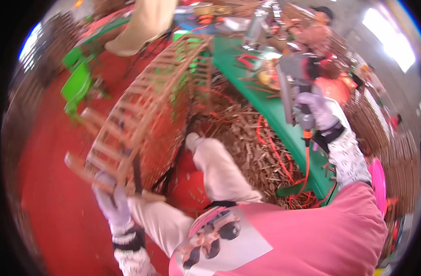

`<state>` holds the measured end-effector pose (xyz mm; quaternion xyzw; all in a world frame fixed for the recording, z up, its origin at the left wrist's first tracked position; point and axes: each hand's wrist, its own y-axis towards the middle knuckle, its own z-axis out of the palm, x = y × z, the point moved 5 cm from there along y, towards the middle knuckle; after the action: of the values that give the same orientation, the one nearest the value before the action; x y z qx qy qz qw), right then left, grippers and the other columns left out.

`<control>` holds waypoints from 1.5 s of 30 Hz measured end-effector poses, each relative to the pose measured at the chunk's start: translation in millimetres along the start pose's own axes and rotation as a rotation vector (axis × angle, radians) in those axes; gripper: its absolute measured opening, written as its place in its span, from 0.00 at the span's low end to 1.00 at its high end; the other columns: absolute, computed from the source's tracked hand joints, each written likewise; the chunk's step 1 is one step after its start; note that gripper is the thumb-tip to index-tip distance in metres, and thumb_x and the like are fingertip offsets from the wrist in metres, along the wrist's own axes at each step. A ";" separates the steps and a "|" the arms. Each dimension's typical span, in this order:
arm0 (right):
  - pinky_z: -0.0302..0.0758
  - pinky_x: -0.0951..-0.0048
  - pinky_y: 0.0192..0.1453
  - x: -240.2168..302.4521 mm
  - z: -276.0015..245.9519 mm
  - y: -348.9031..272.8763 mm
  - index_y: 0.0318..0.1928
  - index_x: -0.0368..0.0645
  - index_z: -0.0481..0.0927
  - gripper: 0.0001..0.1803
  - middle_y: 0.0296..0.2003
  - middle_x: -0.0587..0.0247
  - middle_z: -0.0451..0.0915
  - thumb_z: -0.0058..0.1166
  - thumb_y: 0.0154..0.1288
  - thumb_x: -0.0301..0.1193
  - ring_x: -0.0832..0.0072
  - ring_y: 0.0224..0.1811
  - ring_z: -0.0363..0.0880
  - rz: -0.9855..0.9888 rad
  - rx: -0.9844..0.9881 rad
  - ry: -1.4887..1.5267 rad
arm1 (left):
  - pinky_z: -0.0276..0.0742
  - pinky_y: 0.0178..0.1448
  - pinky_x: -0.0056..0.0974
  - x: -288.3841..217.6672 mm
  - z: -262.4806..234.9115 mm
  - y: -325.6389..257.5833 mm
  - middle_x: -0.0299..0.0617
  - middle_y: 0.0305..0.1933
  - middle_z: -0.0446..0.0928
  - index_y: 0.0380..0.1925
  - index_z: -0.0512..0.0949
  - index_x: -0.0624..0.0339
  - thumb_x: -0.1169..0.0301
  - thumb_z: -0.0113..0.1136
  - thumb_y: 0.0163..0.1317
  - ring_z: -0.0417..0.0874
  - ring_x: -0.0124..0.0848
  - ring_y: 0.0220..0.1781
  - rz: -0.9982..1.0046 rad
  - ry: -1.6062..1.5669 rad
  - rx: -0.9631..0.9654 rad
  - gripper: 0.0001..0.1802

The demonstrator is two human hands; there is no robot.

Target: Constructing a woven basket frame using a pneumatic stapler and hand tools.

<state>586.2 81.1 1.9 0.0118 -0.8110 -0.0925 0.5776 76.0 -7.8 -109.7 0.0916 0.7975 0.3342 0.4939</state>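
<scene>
I'm gripping the curved brown wooden slat frame (150, 106) with my gloved left hand (111, 202), left of the long green table (275, 115) | right hand (318, 110) clenching a grey power tool (293, 87) over it

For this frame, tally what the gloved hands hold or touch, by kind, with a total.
Wooden slatted frame, gripped by the left hand: 1
Grey power tool with an orange hose, gripped by the right hand: 1
Total: 2
</scene>
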 end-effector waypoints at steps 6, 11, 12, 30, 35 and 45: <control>0.71 0.74 0.37 50.3 109.7 -49.3 0.38 0.37 0.74 0.15 0.27 0.64 0.76 0.53 0.47 0.27 0.74 0.29 0.74 -0.109 0.214 0.034 | 0.65 0.54 0.41 -0.3 2.7 12.4 0.46 0.40 0.71 0.36 0.70 0.64 0.79 0.53 0.49 0.70 0.41 0.48 0.096 -0.009 -0.050 0.12; 0.71 0.76 0.40 60.5 217.4 -94.0 0.35 0.39 0.75 0.09 0.29 0.67 0.76 0.58 0.52 0.27 0.78 0.32 0.75 0.024 0.470 0.093 | 0.66 0.53 0.40 12.8 -10.6 12.1 0.46 0.41 0.71 0.37 0.70 0.62 0.75 0.58 0.50 0.71 0.39 0.47 0.105 -0.125 -0.039 0.13; 0.73 0.76 0.32 49.5 234.5 -101.7 0.41 0.41 0.76 0.14 0.31 0.67 0.77 0.58 0.52 0.25 0.81 0.29 0.75 0.018 0.504 0.302 | 0.67 0.51 0.39 13.8 -13.8 11.0 0.45 0.42 0.71 0.37 0.71 0.62 0.74 0.59 0.50 0.72 0.38 0.47 0.061 -0.189 -0.032 0.14; 0.58 0.62 0.62 -9.5 288.0 -151.4 0.57 0.48 0.62 0.34 0.53 0.60 0.68 0.61 0.48 0.34 0.64 0.57 0.64 -0.232 0.791 -0.252 | 0.73 0.45 0.35 4.0 -12.3 13.6 0.45 0.43 0.71 0.38 0.71 0.61 0.76 0.64 0.40 0.74 0.38 0.46 0.248 -0.017 -0.040 0.21; 0.64 0.66 0.59 -15.8 293.0 -155.1 0.55 0.48 0.64 0.33 0.52 0.61 0.68 0.61 0.48 0.34 0.67 0.55 0.67 -0.246 0.831 -0.028 | 0.71 0.48 0.36 8.5 -10.4 11.6 0.43 0.43 0.69 0.40 0.68 0.60 0.76 0.63 0.44 0.73 0.34 0.45 0.219 0.001 -0.010 0.21; 0.47 0.63 0.68 -6.7 296.1 -163.6 0.61 0.46 0.56 0.38 0.60 0.58 0.58 0.58 0.51 0.36 0.64 0.63 0.55 -0.867 0.673 -0.894 | 0.70 0.49 0.34 9.5 -3.6 10.9 0.39 0.42 0.67 0.42 0.66 0.59 0.77 0.67 0.43 0.72 0.30 0.43 0.237 -0.018 -0.037 0.25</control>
<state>296.1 -38.5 -124.5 0.4725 -0.8772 -0.0547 0.0652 66.2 3.4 -108.7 0.1794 0.7703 0.4040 0.4596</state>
